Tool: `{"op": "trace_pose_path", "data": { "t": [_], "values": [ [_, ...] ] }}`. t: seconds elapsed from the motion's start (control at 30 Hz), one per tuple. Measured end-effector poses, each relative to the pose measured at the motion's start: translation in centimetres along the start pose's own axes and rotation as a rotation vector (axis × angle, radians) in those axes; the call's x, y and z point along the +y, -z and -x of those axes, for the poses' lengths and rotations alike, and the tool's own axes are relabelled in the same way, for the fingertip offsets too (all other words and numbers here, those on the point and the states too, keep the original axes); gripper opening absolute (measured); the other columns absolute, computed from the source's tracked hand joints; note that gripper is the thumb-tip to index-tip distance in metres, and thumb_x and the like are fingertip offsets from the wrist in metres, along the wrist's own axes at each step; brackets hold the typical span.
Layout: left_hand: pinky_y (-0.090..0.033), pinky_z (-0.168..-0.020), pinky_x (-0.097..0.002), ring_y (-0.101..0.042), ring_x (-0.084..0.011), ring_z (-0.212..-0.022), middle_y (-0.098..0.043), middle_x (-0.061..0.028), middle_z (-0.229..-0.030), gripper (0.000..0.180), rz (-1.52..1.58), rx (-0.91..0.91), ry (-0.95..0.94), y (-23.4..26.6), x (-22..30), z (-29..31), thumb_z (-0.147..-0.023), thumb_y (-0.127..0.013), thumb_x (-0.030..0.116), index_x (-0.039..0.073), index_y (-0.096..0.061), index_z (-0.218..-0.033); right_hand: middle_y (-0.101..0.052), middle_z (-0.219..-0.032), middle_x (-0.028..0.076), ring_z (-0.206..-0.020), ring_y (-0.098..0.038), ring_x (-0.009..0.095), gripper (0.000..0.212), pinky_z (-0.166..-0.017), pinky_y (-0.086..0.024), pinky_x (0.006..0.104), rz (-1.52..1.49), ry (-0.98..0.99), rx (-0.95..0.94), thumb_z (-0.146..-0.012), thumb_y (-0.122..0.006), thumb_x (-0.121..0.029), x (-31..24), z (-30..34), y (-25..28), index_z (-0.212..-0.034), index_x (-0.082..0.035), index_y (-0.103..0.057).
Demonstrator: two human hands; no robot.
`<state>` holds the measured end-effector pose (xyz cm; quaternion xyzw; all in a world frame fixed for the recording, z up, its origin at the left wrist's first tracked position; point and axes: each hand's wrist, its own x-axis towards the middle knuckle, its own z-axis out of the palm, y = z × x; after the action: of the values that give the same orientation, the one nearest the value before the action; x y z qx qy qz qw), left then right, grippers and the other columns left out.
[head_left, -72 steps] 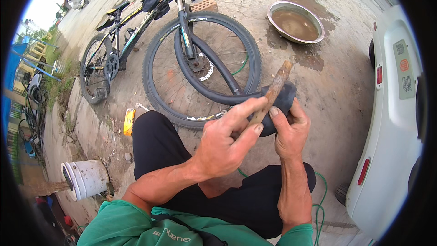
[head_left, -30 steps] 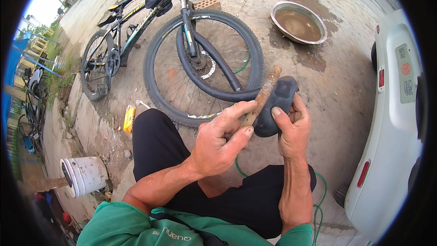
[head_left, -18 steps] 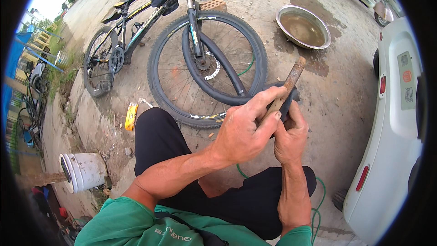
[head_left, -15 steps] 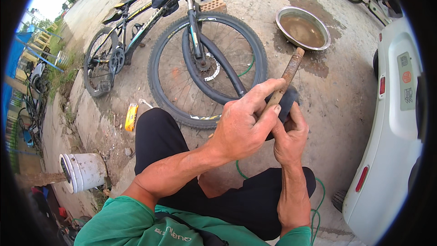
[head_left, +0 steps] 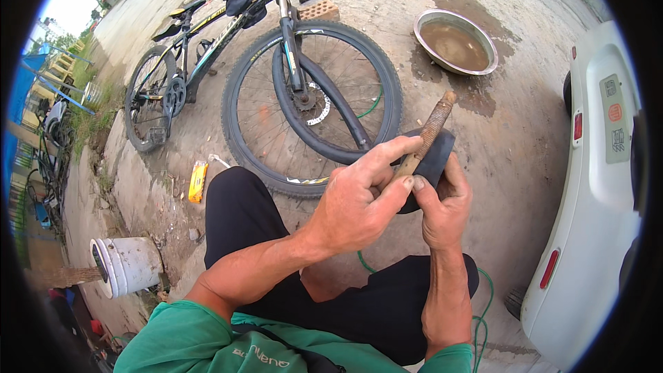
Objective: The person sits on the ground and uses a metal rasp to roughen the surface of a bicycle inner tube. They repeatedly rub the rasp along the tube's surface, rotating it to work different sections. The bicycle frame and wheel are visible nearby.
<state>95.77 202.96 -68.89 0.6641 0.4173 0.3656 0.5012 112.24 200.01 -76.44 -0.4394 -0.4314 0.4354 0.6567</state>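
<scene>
My left hand is closed around a brown stick with a ribbed, wrapped-looking section toward its far end. The stick points up and to the right and lies against a black bicycle inner tube. On the tube's right side, my right hand grips it between thumb and fingers, the thumb close to the left thumb's tip. From my hands the tube runs back across the front wheel of the bicycle. Part of the stick's lower end is hidden by my left fingers.
A metal basin of murky water stands at the far right on wet ground. A white vehicle is at the right. Left of my knee lie a yellow packet and a white bucket. A green hose trails nearby.
The stick's tip has come slightly nearer and to the left. More of the tube's flat black surface shows beside it, and my right thumb now sits higher on the tube.
</scene>
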Motion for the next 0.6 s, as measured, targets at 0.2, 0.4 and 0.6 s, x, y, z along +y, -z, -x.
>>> {"op": "trace_pose_path", "data": {
  "t": [0.2, 0.4, 0.6],
  "values": [
    [-0.044, -0.058, -0.0296, -0.050, -0.0078, -0.058, -0.053, -0.0022, -0.060, 0.053, -0.104, -0.098, 0.023, 0.7, -1.5, 0.5, -0.098, -0.063, 0.008, 0.005, -0.053, -0.150, -0.067, -0.111, 0.006, -0.097, -0.061, 0.010, 0.040, -0.086, -0.050, 0.0256, -0.100, -0.228, -0.040, -0.089, -0.074, -0.003, -0.8, -0.6, 1.8, -0.126, 0.010, -0.068],
    [-0.036, -0.057, -0.0238, -0.044, -0.0036, -0.058, -0.049, 0.0061, -0.064, 0.055, 0.040, 0.005, 0.036, 1.6, -1.8, 0.0, -0.097, -0.062, 0.004, 0.001, -0.052, -0.152, -0.072, -0.114, 0.011, -0.102, -0.067, 0.012, 0.045, -0.089, -0.055, 0.0262, -0.270, -0.309, 0.009, -0.092, -0.075, -0.004, -1.3, -0.9, 0.6, -0.133, 0.011, -0.063],
    [-0.041, -0.059, -0.0262, -0.046, -0.0045, -0.061, -0.054, 0.0018, -0.068, 0.056, -0.044, -0.103, -0.016, 1.3, -1.4, 2.4, -0.096, -0.064, 0.004, 0.002, -0.052, -0.151, -0.069, -0.118, 0.010, -0.103, -0.066, 0.012, 0.045, -0.089, -0.054, 0.0253, -0.092, -0.130, 0.078, -0.094, -0.072, 0.001, -1.6, -0.6, 0.4, -0.135, 0.012, -0.059]
  ]
}}
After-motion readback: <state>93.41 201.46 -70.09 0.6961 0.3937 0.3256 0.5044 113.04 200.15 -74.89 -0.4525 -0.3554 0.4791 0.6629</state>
